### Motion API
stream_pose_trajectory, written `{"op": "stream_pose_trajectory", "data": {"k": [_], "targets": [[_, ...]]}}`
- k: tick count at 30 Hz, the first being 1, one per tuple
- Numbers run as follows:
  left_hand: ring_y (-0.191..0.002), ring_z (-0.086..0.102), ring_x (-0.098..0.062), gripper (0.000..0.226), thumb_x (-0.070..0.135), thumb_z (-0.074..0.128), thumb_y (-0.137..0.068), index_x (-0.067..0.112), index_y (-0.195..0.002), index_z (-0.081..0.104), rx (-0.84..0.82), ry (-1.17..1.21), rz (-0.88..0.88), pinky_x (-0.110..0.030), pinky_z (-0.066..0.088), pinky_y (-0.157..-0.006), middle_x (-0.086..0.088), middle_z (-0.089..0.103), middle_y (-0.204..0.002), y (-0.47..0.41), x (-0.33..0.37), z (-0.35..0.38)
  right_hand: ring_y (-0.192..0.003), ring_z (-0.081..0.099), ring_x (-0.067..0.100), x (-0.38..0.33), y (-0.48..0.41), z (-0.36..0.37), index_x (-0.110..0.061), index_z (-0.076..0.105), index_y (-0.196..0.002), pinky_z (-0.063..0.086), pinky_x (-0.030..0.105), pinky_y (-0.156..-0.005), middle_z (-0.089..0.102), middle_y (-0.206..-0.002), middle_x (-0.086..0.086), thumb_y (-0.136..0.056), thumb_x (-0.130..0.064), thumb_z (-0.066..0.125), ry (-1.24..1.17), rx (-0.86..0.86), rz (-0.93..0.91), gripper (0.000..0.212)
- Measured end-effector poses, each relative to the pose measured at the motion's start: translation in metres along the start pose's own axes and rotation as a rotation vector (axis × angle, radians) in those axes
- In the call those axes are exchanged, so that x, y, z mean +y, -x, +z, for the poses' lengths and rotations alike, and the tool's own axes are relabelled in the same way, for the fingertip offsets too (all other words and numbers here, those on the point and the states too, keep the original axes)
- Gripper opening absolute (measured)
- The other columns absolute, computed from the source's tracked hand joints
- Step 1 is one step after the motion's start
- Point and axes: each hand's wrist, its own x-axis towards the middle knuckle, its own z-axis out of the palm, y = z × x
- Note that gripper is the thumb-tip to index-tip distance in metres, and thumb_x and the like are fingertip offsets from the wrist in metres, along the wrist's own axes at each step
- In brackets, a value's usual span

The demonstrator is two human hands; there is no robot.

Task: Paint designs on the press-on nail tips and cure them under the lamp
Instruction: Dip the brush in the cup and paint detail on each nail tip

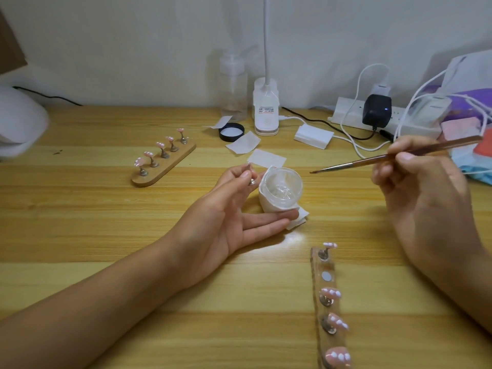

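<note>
One nail tip pinched in left hand.

Wood-grain table, faintly glossy. Clear plastic jar in matt paper wrap. Glossy nail tips on metal pegs

Five pink, white-dotted nail tips stand along our far wooden holder; four more sit on the near strip, one magnet bare; our left hand pinches a lone stand; our right hand holds the brush, bristles leftward.
</note>
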Motion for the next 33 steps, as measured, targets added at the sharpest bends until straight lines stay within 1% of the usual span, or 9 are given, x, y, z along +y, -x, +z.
{"op": "stream_pose_trajectory", "data": {"k": [3,6,12,16,19,22,27,30,33], "targets": [[-0.109,0.063,-0.049,0.009,0.028,0.052,-0.095,0.024,-0.102,0.049,-0.017,-0.015,0.002,-0.044,0.055,-0.091,0.0,0.056,-0.14,0.0,0.0,-0.001,-0.068,0.058,0.006,0.001,0.0,0.001,-0.025,0.07,-0.084,0.049,0.018,-0.068,0.063,-0.077,-0.009,-0.094,-0.01,0.052,-0.038,0.054,0.1,0.025],[-0.109,0.063,-0.048,0.011,0.029,0.053,-0.091,0.024,-0.101,0.049,-0.017,-0.024,0.002,-0.045,0.055,-0.091,0.001,0.057,-0.139,0.0,0.0,-0.002,-0.066,0.06,0.006,0.002,0.002,0.004,-0.016,0.061,-0.092,0.051,0.017,-0.068,0.063,-0.072,-0.007,-0.1,-0.011,0.05,-0.019,0.082,0.147,0.015],[-0.109,0.063,-0.048,0.01,0.029,0.054,-0.09,0.024,-0.099,0.052,-0.023,-0.033,0.001,-0.044,0.055,-0.09,0.002,0.059,-0.136,0.0,-0.001,-0.002,-0.066,0.063,0.007,0.001,0.004,0.01,-0.016,0.058,-0.094,0.054,0.019,-0.072,0.066,-0.068,-0.005,-0.101,-0.013,0.049,0.059,0.067,0.197,0.011],[-0.108,0.062,-0.051,0.01,0.029,0.06,-0.087,0.022,-0.092,0.056,-0.031,-0.016,-0.008,-0.045,0.055,-0.09,0.001,0.059,-0.136,0.0,0.0,-0.002,-0.068,0.063,0.008,0.001,0.003,0.008,-0.02,0.059,-0.092,0.053,0.02,-0.072,0.066,-0.068,-0.006,-0.102,-0.012,0.048,0.112,0.038,0.18,0.017],[-0.109,0.061,-0.052,0.011,0.029,0.058,-0.089,0.021,-0.096,0.053,-0.027,-0.015,-0.01,-0.045,0.055,-0.091,-0.001,0.059,-0.137,0.0,0.0,-0.002,-0.068,0.062,0.008,0.001,0.002,0.007,-0.021,0.058,-0.092,0.052,0.02,-0.072,0.065,-0.068,-0.008,-0.101,-0.012,0.048,0.125,0.036,0.153,0.017],[-0.109,0.061,-0.052,0.013,0.028,0.057,-0.09,0.024,-0.101,0.051,-0.017,-0.002,-0.012,-0.046,0.055,-0.091,-0.003,0.056,-0.139,-0.001,0.0,-0.002,-0.068,0.062,0.008,0.002,0.001,0.006,-0.022,0.057,-0.092,0.052,0.02,-0.071,0.064,-0.069,-0.011,-0.099,-0.013,0.048,0.126,0.037,0.129,0.015],[-0.108,0.062,-0.05,0.009,0.027,0.056,-0.093,0.023,-0.1,0.051,0.009,-0.013,-0.024,-0.048,0.056,-0.087,-0.007,0.055,-0.14,-0.004,0.003,-0.001,-0.07,0.062,0.008,0.002,0.0,0.003,-0.022,0.058,-0.092,0.052,0.02,-0.073,0.064,-0.069,-0.009,-0.101,-0.01,0.045,0.117,0.075,0.139,0.019],[-0.107,0.063,-0.049,0.008,0.026,0.053,-0.093,0.022,-0.1,0.05,0.012,-0.02,-0.028,-0.046,0.058,-0.082,-0.01,0.053,-0.14,-0.005,0.004,-0.001,-0.074,0.064,0.009,0.002,0.0,0.002,-0.02,0.061,-0.094,0.052,0.02,-0.076,0.066,-0.072,-0.008,-0.095,-0.013,0.046,0.102,0.067,0.138,0.016],[-0.107,0.063,-0.05,0.007,0.026,0.052,-0.094,0.022,-0.101,0.05,0.009,-0.011,-0.027,-0.048,0.058,-0.083,-0.011,0.051,-0.142,-0.004,0.004,-0.001,-0.078,0.067,0.013,0.003,0.001,0.002,-0.018,0.064,-0.092,0.053,0.021,-0.076,0.068,-0.078,-0.005,-0.091,-0.013,0.048,0.091,0.03,0.134,0.017]]}}
